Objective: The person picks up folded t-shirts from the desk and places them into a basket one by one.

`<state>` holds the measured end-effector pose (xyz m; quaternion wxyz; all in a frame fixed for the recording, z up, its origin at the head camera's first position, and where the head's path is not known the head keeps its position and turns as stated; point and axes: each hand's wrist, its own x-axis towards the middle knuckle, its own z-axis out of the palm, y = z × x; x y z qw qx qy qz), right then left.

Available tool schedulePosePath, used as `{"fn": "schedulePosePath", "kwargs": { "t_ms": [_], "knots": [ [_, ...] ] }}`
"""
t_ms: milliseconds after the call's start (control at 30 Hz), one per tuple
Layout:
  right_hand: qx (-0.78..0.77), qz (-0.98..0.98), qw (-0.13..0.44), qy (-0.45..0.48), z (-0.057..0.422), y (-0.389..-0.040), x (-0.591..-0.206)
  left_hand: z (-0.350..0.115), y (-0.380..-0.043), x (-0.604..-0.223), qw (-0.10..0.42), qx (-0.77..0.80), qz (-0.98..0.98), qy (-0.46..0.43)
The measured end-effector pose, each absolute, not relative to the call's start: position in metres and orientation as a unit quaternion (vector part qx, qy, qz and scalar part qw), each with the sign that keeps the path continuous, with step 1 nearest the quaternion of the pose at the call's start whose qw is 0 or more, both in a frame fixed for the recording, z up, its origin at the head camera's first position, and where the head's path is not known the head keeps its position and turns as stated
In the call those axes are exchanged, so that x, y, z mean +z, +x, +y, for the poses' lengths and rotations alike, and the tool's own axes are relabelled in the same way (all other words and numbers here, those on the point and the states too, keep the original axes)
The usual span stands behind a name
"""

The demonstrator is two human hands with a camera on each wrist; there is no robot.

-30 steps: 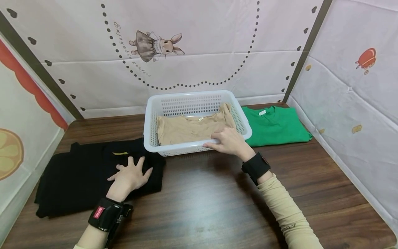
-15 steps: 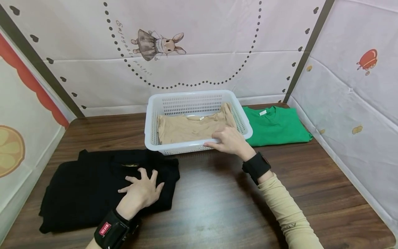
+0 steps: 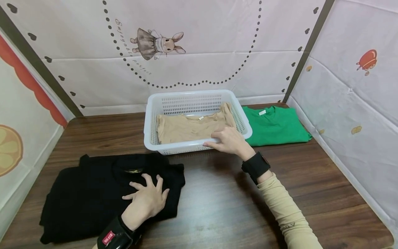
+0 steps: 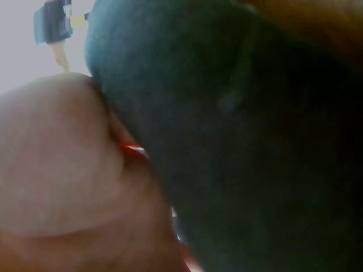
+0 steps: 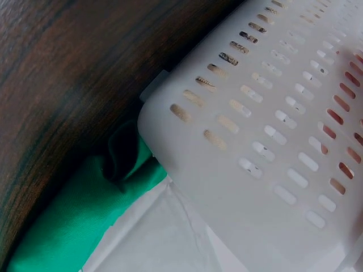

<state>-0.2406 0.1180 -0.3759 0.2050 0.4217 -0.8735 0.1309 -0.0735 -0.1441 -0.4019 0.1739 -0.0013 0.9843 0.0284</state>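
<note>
Resting with fingers spread, the left hand is laid on a matte black folded garment at the left of the wood-grained bench, while a smooth white plastic basket is gripped at its near rim by the right hand. In it a creased beige shirt is held; a folded green shirt is laid just beside. By the right wrist view, the beige shirt is revealed through rounded oblong wall slots.

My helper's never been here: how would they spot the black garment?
On the table, find the white basket. Left of it, nearer the camera, lies the black garment, with the left hand spread on it. Its black sets it apart from the beige shirt and green shirt.
</note>
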Motion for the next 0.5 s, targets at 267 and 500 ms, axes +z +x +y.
{"fn": "schedulePosePath", "kwargs": {
  "t_ms": [267,500],
  "knots": [
    [0.137,-0.870,0.206,0.426,0.119,-0.241,-0.377,-0.127,-0.061,-0.404,0.122,0.001,0.992,0.043],
    [0.129,-0.868,0.203,0.434,0.118,-0.242,-0.376,-0.112,-0.060,-0.404,0.116,0.005,0.992,0.039]
  ]
}}
